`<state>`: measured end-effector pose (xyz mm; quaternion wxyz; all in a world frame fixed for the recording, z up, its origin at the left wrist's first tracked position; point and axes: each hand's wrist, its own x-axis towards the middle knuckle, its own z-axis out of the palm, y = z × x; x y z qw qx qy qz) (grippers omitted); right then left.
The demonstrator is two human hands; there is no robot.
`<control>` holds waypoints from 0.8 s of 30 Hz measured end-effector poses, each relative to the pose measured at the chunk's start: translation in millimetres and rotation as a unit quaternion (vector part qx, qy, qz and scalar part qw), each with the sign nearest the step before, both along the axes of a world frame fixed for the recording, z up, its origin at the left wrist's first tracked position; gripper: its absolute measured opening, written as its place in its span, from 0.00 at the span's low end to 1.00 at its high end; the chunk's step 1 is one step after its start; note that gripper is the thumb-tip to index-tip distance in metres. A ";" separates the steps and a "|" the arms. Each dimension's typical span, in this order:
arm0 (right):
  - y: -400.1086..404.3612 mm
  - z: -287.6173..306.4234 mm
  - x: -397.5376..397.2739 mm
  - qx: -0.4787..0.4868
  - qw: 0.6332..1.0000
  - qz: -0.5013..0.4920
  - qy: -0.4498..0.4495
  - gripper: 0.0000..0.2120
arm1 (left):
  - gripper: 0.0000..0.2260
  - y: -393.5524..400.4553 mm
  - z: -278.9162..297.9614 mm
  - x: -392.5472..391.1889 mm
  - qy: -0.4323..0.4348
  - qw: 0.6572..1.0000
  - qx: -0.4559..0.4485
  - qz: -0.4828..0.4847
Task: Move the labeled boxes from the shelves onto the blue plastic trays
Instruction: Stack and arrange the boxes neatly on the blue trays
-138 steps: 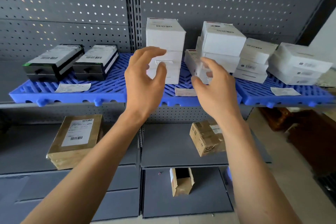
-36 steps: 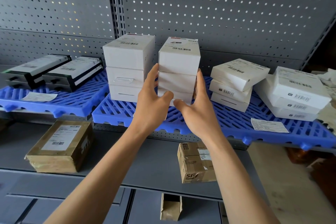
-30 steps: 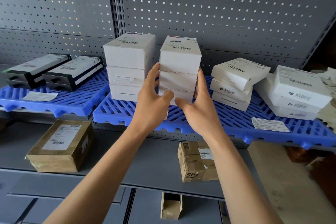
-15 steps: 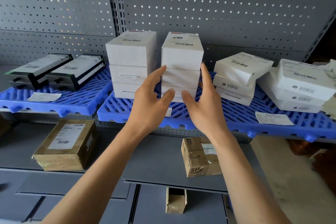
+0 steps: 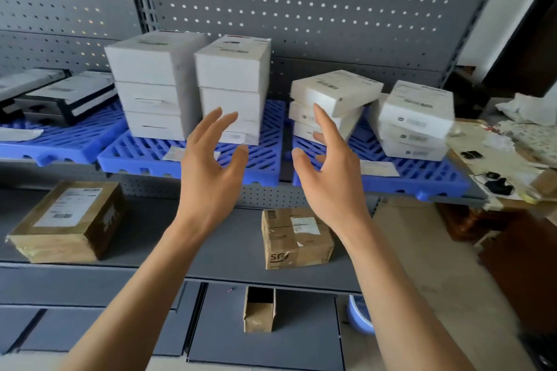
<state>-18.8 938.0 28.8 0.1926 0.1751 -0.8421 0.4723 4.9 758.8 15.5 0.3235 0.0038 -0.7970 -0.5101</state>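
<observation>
Both hands off the centre white stack point(image 5: 233, 87) now, left hand point(image 5: 211, 172) and right hand point(image 5: 328, 172) fingers spread empty, stack parked on blue tray point(image 5: 193, 156); brown boxes point(image 5: 297, 238) below remain.

Both hands, left hand point(image 5: 211, 172) and right hand point(image 5: 328, 178), are letting go of the tall white cardboard box stack point(image 5: 233, 87), fingers spreading, stack now beyond the left fingertips.

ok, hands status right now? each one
Left hand: open, fingers spread, holding nothing.
Right hand: open, fingers spread, holding nothing.
</observation>
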 end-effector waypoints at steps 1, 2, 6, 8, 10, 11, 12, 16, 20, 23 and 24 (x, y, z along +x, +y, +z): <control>12.8 -0.8 1.7 0.002 1.000 -0.006 0.002 0.30 | 0.20 12.3 -1.4 2.0 0.007 1.000 -0.007 -0.001; 25.4 -1.8 2.3 0.003 1.000 -0.011 0.005 0.30 | 0.19 24.6 -2.3 3.3 0.017 1.000 -0.015 0.000; 68.3 -2.5 1.6 0.022 0.999 -0.032 0.003 0.31 | 0.17 68.6 -2.1 3.0 0.029 0.999 -0.023 -0.024; 81.1 -2.1 -0.1 0.026 0.999 -0.034 -0.009 0.32 | 0.18 84.7 0.0 -1.4 0.010 0.998 -0.028 -0.047; 87.5 -1.3 -3.3 0.033 0.999 -0.029 -0.011 0.33 | 0.20 94.2 2.7 -9.1 -0.007 0.998 -0.030 -0.059; 89.2 -1.3 -6.0 0.040 0.999 -0.027 -0.011 0.33 | 0.21 97.1 4.3 -13.9 -0.011 0.998 -0.032 -0.060; 90.1 -0.9 -8.8 0.050 0.998 -0.026 -0.012 0.34 | 0.22 99.0 5.8 -19.3 -0.014 0.997 -0.031 -0.063; 86.5 1.0 -23.4 0.070 0.997 -0.018 -0.029 0.36 | 0.27 98.8 7.8 -43.9 -0.017 0.996 -0.014 -0.081; 73.7 3.0 -39.5 0.079 0.996 -0.005 -0.047 0.37 | 0.29 88.4 9.8 -71.2 -0.013 0.996 0.006 -0.083; 60.5 1.9 -51.4 0.074 0.997 0.004 -0.036 0.39 | 0.31 81.7 11.7 -88.0 -0.013 0.995 0.011 -0.098; 56.6 0.5 -55.2 0.071 0.997 0.003 -0.032 0.39 | 0.32 79.9 12.3 -93.0 -0.018 0.994 0.003 -0.108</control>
